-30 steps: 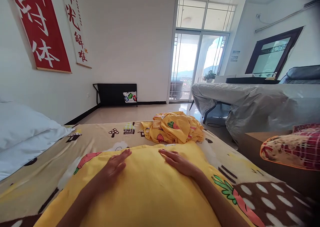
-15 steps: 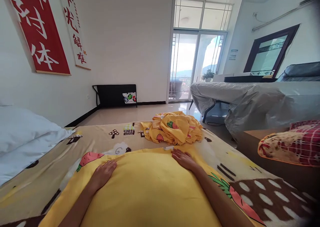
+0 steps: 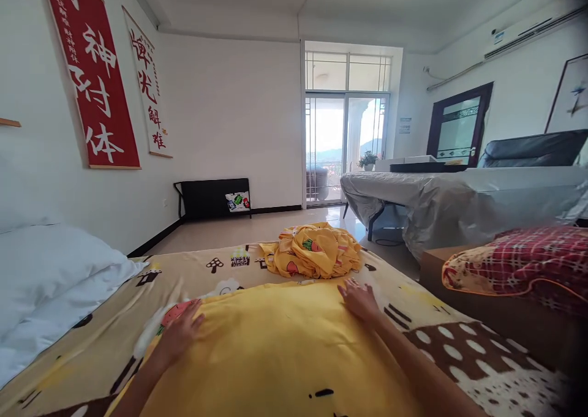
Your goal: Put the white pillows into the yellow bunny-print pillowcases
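A plump yellow pillow (image 3: 275, 337) lies in front of me on a patterned bedsheet (image 3: 193, 276), with a dark printed mark near its lower part. My left hand (image 3: 181, 331) rests at its left edge beside a printed carrot, fingers stretched out and holding nothing. At the far right corner, my right hand (image 3: 361, 300) touches the pillow's edge with its fingers apart. Just beyond the pillow, a crumpled yellow cloth (image 3: 316, 251) with carrot prints lies in a heap on the bed.
White bedding (image 3: 59, 276) is piled at the left. A red plaid quilt (image 3: 528, 261) lies on a brown box-like surface at the right. Behind it stands a table covered in plastic sheeting (image 3: 427, 202). A black folded frame (image 3: 206, 199) leans against the far wall.
My left hand has shifted toward the pillow's left edge, and my right hand has moved outward to its right corner. The camera has tilted up. A dark mark now shows on the pillow.
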Demonstrator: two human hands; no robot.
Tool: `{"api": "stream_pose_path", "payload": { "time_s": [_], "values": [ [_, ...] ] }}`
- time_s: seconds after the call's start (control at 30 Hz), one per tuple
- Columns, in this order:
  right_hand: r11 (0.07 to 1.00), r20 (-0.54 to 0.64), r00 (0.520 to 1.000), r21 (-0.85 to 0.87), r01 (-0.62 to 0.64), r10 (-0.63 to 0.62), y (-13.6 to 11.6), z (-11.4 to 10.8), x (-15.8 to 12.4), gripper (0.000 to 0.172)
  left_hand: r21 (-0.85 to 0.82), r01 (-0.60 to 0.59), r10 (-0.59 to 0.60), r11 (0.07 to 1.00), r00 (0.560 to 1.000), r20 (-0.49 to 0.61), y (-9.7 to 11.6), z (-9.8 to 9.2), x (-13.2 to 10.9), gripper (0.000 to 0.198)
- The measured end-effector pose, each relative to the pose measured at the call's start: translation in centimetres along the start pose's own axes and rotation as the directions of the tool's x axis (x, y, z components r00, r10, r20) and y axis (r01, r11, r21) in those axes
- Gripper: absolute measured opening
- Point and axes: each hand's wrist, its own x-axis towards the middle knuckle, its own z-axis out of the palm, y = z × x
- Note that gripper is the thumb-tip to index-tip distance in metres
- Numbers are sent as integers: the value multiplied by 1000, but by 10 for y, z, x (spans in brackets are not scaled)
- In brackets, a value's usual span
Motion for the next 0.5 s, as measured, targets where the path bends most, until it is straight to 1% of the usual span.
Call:
{"api": "stream_pose_path", "payload": {
  "time_s": [0.03,0.07,0.1,0.13,0.17,0.2,0.23,0.27,0.3,0.33,0.4,0.47,0.5],
  "values": [
    [995,-17,995,14,98,-98,-25,-2,-15,48,-73,-126,128,989,992,22,32,-6,-12,59],
    [981,-26,981,29,194,-193,-50,-2,-32,48,-139,-220,226,965,974,30,65,-10,-24,59],
    [950,-47,951,50,307,-305,-73,0,-51,49,-168,-307,316,937,948,33,96,-12,-37,59],
    [886,-114,889,100,453,-443,-92,4,-70,51,-172,-391,402,904,915,35,122,-12,-49,57],
    [835,-156,844,138,533,-513,-104,9,-88,51,-174,-472,485,865,874,42,142,-10,-61,56],
    [794,-176,810,169,584,-559,-110,15,-104,52,-175,-533,548,828,835,50,153,-5,-72,56],
    [763,-183,786,193,617,-590,-109,21,-117,52,-167,-582,596,796,802,46,157,2,-82,57],
    [751,-172,779,206,628,-604,-102,28,-128,52,-149,-618,628,772,777,28,152,11,-91,58],
    [751,-156,779,209,626,-607,-90,35,-135,53,-123,-640,645,759,765,2,140,20,-98,59],
    [763,-143,790,204,613,-597,-73,43,-140,55,-86,-645,645,759,764,-36,122,30,-105,60],
    [818,-142,837,176,547,-529,-34,59,-146,58,-7,-597,592,802,797,-120,76,52,-116,64],
    [886,-167,894,144,440,-416,5,75,-152,61,47,-501,500,864,845,-189,27,73,-130,67],
    [912,-185,914,131,388,-362,22,84,-155,63,62,-446,448,893,866,-222,5,82,-138,67]
  ]
}}
